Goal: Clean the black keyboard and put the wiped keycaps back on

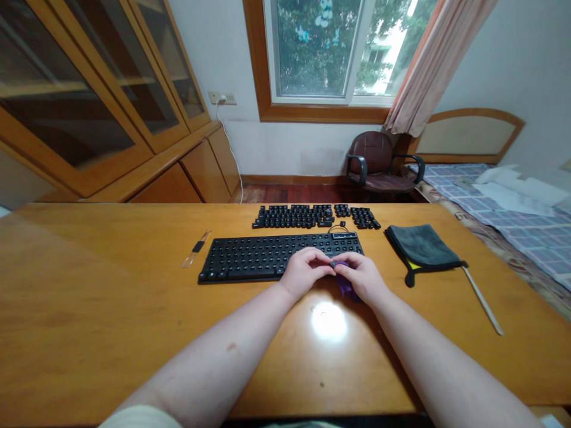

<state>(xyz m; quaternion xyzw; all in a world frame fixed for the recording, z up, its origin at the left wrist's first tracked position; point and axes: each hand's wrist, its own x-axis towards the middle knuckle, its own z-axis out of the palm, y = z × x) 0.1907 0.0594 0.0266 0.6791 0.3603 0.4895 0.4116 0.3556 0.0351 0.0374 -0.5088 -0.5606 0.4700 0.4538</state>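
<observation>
Keycap point(333, 262): a small dark piece, a keycap by its look, sits between the fingertips of your two hands. It is held just above the near right edge of the stripped keyboard point(267, 257), near the middle of the table point(89, 285).

Left hand point(306, 273): the grip is pressed together, pinching the keycap from the left.

Right hand point(363, 278): the grip is closed over a purple cloth point(345, 286), which bunches under the fingers and meets the keycap from the right.

Handling, as a judgement: the keycap should be light, stiff plastic with smooth faces, so it could easily slip out and drop. Hold it by two opposite side walls, not by the top. The purple cloth looks soft and limp and will take any hold.

Orientation: the keycap is too small and too covered to tell which way it faces, and no long axis shows. The keyboard's long axis runs left to right.

Also present: rows of loose keycaps point(312, 216) on the far side of the keyboard, and a folded grey cloth point(422, 246) to the right.
</observation>
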